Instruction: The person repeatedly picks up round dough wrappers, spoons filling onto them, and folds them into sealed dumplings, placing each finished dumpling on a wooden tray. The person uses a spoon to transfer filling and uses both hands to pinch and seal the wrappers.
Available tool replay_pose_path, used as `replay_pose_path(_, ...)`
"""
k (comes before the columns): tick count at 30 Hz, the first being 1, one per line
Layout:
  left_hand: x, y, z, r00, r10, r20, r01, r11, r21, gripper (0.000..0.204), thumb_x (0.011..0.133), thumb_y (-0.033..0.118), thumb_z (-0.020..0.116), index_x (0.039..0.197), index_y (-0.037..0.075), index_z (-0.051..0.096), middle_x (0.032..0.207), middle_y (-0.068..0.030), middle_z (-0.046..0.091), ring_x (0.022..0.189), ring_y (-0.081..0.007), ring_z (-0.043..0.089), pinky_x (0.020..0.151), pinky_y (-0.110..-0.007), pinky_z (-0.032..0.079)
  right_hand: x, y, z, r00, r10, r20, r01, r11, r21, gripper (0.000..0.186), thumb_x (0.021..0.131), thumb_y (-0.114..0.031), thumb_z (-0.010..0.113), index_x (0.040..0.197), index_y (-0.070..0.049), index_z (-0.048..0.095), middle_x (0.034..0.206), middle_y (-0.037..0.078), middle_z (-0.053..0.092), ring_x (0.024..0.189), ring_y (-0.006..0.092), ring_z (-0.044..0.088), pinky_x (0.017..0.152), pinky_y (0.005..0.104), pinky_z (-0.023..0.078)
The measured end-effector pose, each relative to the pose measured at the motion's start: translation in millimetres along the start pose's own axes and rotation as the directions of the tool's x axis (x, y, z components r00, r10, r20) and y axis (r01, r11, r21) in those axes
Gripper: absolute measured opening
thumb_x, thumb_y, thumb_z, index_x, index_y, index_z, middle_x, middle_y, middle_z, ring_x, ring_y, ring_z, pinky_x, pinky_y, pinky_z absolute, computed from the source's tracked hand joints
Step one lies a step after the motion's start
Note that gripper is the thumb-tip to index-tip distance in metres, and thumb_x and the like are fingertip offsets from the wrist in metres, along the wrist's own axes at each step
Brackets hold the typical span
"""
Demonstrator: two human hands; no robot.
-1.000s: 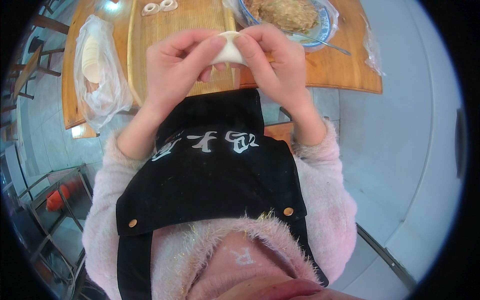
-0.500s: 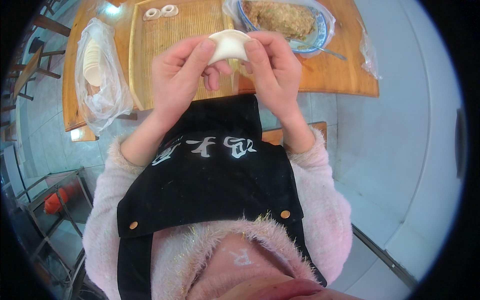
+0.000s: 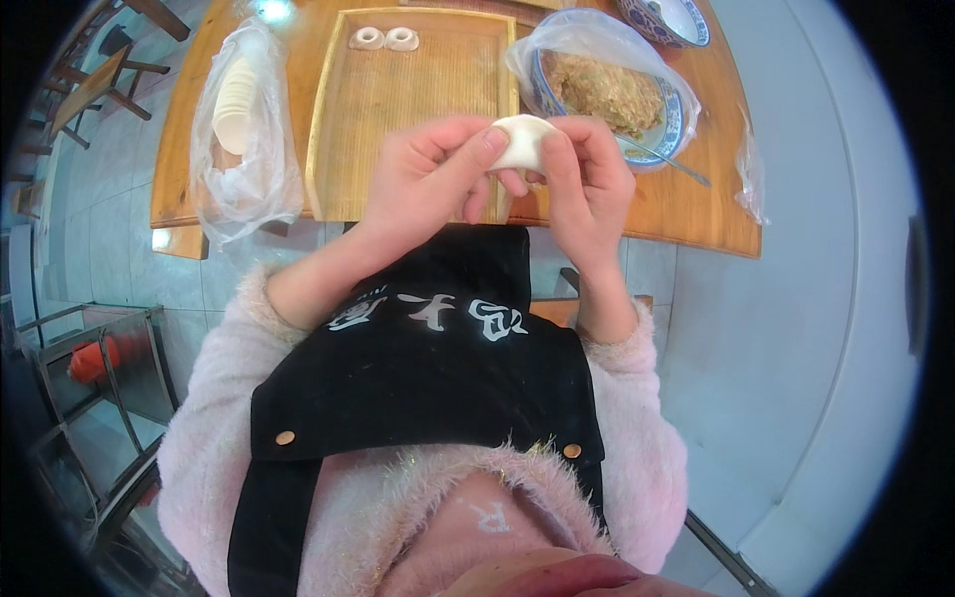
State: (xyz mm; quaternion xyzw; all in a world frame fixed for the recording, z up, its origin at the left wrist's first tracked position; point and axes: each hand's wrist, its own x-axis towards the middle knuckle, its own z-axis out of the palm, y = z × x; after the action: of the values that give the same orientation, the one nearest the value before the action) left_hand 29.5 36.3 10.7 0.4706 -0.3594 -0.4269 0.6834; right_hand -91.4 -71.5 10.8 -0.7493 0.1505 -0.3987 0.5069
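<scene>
My left hand (image 3: 430,184) and my right hand (image 3: 589,189) hold one white dumpling (image 3: 519,151) between them, above the near right corner of a bamboo tray (image 3: 329,124). Thumbs press its near side while the fingers curl behind it and partly hide it. Its edge arches upward in a half-moon. Two shaped dumplings (image 3: 385,39), each curled into a ring, sit side by side at the tray's far left. Just beyond my right hand, a blue-and-white bowl (image 3: 680,119) contains minced filling (image 3: 607,92), with a metal utensil handle (image 3: 686,173) sticking out over its rim.
On the left of the wooden table (image 3: 686,214), a clear plastic bag (image 3: 271,174) holds a row of round dough wrappers (image 3: 235,104). Another patterned bowl (image 3: 686,30) stands at the far right. Plastic film (image 3: 750,174) hangs over the right edge. A metal rack (image 3: 109,398) stands lower left.
My hands have shifted right relative to the tray, toward the filling bowl. The dumpling looks narrower between my thumbs, which are closer together. The whole view has also shifted, showing more of the table.
</scene>
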Motion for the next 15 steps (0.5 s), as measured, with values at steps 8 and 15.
replay_pose_path(8, 1.0, 3.0, -2.7, 0.998, -0.061, -0.013, 0.061, 0.998, -0.001, 0.022, 0.092, 0.017, 0.054, 0.099, -0.002, 0.064, 0.07, -0.0022, 0.065, 0.049, -0.0021, 0.048, 0.045, -0.015, 0.036, 4.2, -4.1, -1.9, 0.998, 0.028, 0.055, -0.022, 0.994, -0.108, 0.009, 0.085, -0.007, 0.061, 0.085, 0.002, 0.06, 0.075, 0.01, 0.063, 0.069, 0.0154, 0.064, 0.063, 0.026, 0.049)
replay_pose_path(15, 0.9, 3.3, -3.5, 0.995, -0.089, -0.034, 0.09, 0.995, 0.034, 0.022, 0.092, 0.016, 0.053, 0.102, -0.002, 0.063, 0.071, -0.0029, 0.064, 0.05, -0.0027, 0.049, 0.045, -0.015, 0.037, 4.0, -0.5, -1.9, 0.998, 0.023, 0.064, -0.016, 0.994, -0.106, 0.009, 0.085, -0.007, 0.061, 0.085, 0.002, 0.059, 0.074, 0.009, 0.064, 0.069, 0.0142, 0.065, 0.061, 0.0248, 0.049)
